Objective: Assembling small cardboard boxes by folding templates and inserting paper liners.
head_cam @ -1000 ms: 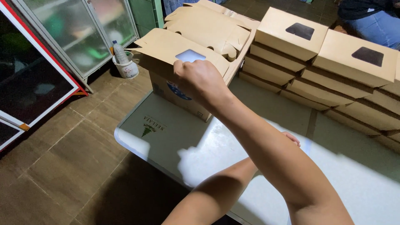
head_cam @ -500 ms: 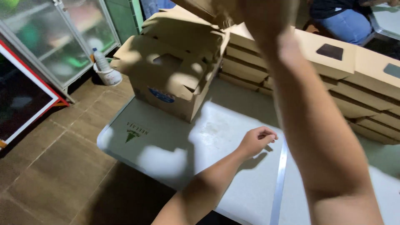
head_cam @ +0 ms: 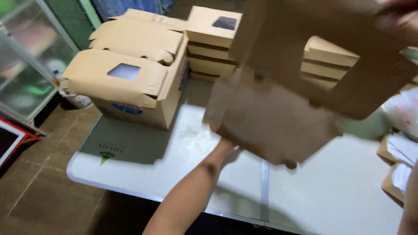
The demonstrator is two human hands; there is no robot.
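Observation:
A flat, unfolded brown cardboard box (head_cam: 278, 117) with a cut-out window hangs blurred over the white table (head_cam: 174, 174). My right hand (head_cam: 394, 11) grips its upper edge at the top right corner of the head view. My left hand (head_cam: 230, 153) reaches up from below and is mostly hidden behind the box's lower flap. Only the wrist and forearm show, so I cannot tell whether the hand holds the flap.
A large open carton (head_cam: 143, 109) stands at the table's far left with folded window boxes (head_cam: 126, 72) on top. Stacks of closed window boxes (head_cam: 213, 26) line the back. White plastic bags (head_cam: 405, 111) lie at the right. A glass cabinet (head_cam: 26, 65) stands on the left floor.
My right hand has lifted a flat box off the carton and swung it right, across the table. My left hand has moved from resting on the table to under the box.

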